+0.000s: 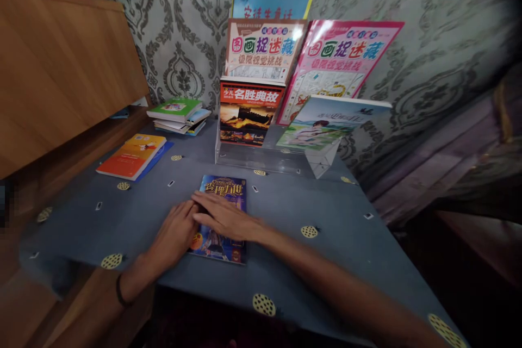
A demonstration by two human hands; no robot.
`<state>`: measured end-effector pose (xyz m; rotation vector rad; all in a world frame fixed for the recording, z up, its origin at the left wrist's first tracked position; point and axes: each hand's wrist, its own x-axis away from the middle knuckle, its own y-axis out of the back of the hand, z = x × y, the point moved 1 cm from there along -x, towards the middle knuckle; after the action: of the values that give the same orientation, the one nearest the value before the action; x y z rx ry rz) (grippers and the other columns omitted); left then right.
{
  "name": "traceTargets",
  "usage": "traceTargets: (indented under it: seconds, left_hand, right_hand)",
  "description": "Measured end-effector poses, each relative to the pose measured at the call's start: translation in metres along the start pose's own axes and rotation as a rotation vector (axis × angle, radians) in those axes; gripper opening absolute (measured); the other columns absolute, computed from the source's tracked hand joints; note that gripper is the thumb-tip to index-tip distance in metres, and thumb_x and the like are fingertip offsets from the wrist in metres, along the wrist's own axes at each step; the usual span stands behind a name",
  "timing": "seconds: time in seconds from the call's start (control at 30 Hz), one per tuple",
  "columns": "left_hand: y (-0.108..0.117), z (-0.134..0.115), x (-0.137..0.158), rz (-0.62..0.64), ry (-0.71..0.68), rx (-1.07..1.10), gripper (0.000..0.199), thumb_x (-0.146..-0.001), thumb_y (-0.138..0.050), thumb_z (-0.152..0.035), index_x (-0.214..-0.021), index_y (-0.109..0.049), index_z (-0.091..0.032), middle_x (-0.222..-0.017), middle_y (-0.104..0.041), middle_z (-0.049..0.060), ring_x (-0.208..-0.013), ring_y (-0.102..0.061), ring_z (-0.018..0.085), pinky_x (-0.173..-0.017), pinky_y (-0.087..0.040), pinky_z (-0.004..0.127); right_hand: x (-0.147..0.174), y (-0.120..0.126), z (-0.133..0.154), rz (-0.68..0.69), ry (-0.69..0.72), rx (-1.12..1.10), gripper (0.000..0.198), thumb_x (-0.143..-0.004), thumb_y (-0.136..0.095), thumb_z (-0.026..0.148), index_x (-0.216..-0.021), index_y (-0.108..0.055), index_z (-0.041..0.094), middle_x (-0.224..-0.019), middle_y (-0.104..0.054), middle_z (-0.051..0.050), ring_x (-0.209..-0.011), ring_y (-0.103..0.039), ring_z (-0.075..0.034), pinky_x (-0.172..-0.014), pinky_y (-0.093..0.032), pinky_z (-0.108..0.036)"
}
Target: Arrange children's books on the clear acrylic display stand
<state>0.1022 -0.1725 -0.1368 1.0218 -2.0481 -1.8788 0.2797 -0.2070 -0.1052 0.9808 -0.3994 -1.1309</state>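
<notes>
A blue-purple book [222, 254] with yellow Chinese lettering lies flat on the cloth-covered table in front of me. My right hand [226, 218] rests across its cover, palm down, fingers stretched toward the left. At the book's left edge lies my left hand [175, 228], with a dark band on the wrist. Its fingers look extended, and the fingertips meet those of the right hand, which partly cover them. Neither hand visibly lifts the book.
Behind stands a clear acrylic stand [261, 159] with a red-and-black book [250, 114] and several picture books. A green-covered book [310, 125] leans at its right. On the left lie an orange book [134, 156] and a book stack [175, 111] beside a wooden cabinet [69, 65].
</notes>
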Motion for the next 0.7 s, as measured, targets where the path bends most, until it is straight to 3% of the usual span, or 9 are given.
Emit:
traceTargets:
  seconds: [0.1, 0.2, 0.33, 0.47, 0.7]
  left_hand:
    - [-0.002, -0.001, 0.002, -0.006, -0.009, -0.042, 0.032, -0.101, -0.033, -0.02, -0.114, -0.062, -0.017, -0.114, -0.068, 0.013, -0.108, -0.064, 0.026, -0.093, -0.054, 0.046]
    - [-0.005, 0.0, 0.003, -0.039, -0.01, -0.094, 0.033, -0.101, -0.034, -0.023, -0.119, -0.06, -0.016, -0.12, -0.068, 0.015, -0.111, -0.064, 0.028, -0.094, -0.054, 0.048]
    - [-0.008, 0.004, 0.006, -0.062, -0.046, -0.091, 0.04, -0.102, -0.032, -0.026, -0.133, -0.055, -0.013, -0.138, -0.061, 0.017, -0.126, -0.059, 0.028, -0.1, -0.051, 0.049]
    - [-0.003, 0.003, 0.004, -0.026, -0.073, -0.125, 0.041, -0.103, -0.031, -0.026, -0.131, -0.056, -0.01, -0.137, -0.061, 0.02, -0.132, -0.055, 0.031, -0.104, -0.049, 0.051]
    - [-0.009, -0.013, -0.057, 0.144, -0.282, -0.027, 0.048, -0.104, -0.034, -0.036, -0.142, -0.049, -0.011, -0.15, -0.051, 0.016, -0.143, -0.043, 0.026, -0.119, -0.034, 0.048]
  right_hand:
    - [-0.03, -0.011, -0.008, 0.057, -0.02, 0.057, 0.07, -0.102, -0.032, 0.058, -0.148, -0.044, 0.007, -0.156, -0.041, -0.018, -0.148, -0.035, -0.024, -0.122, -0.029, -0.044]
    - [-0.039, -0.009, -0.028, 0.02, -0.07, 0.111, 0.071, -0.103, -0.029, 0.057, -0.148, -0.043, 0.004, -0.158, -0.037, -0.02, -0.15, -0.03, -0.023, -0.124, -0.026, -0.042]
    - [-0.02, 0.007, -0.062, -0.056, -0.177, 0.168, 0.064, -0.103, -0.032, 0.055, -0.148, -0.046, 0.011, -0.158, -0.039, -0.018, -0.148, -0.034, -0.025, -0.122, -0.028, -0.047]
    - [0.008, 0.019, -0.089, -0.101, -0.188, 0.169, 0.054, -0.104, -0.032, 0.045, -0.148, -0.047, 0.016, -0.156, -0.043, -0.014, -0.148, -0.035, -0.023, -0.121, -0.028, -0.051]
    - [0.019, 0.016, -0.104, -0.127, -0.15, 0.122, 0.049, -0.104, -0.028, 0.031, -0.149, -0.045, 0.018, -0.156, -0.046, -0.01, -0.15, -0.029, -0.019, -0.123, -0.026, -0.048]
